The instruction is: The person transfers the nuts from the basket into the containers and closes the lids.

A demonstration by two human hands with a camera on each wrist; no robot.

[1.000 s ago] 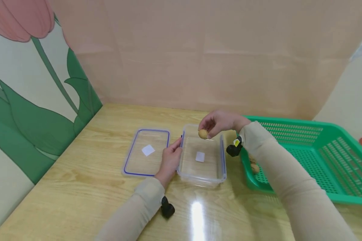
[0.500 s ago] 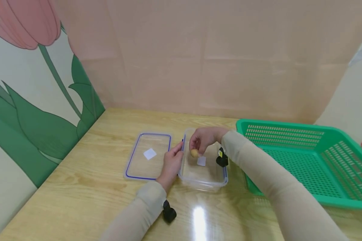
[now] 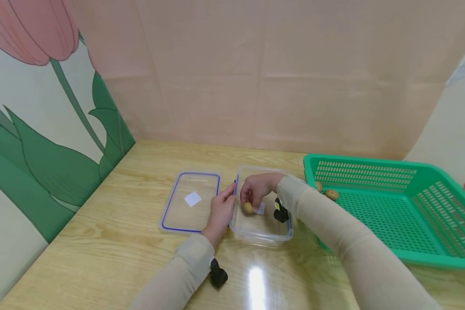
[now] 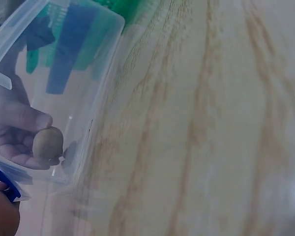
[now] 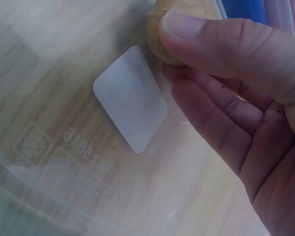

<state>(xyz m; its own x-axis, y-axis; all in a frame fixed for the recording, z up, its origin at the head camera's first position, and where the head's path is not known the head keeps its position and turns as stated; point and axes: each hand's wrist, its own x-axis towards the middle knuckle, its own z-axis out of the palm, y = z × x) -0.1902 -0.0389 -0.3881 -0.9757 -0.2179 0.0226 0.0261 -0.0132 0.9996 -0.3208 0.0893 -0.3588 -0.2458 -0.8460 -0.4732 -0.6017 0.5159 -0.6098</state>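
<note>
In the head view, my right hand (image 3: 257, 188) reaches down inside a clear plastic food container (image 3: 261, 237). It pinches a walnut (image 3: 248, 209) between thumb and fingers, low over the container's bottom. The right wrist view shows the thumb pressed on the tan walnut (image 5: 173, 37), beside a white label (image 5: 131, 101). At the container's left side, my left hand (image 3: 220, 211) grips the wall and its side flap. Only part of that left hand (image 4: 2, 211) shows in the left wrist view, by the blue-edged flap.
A clear lid (image 3: 174, 215) with a blue seal lies flat left of the container. On the right stands a green plastic basket (image 3: 376, 159), where walnuts (image 3: 331, 194) lie in the left end. The wooden table (image 3: 112, 258) meets a wall behind.
My right hand has moved down and left from above the container's rim into it, still pinching the walnut. The left hand keeps its place on the container.
</note>
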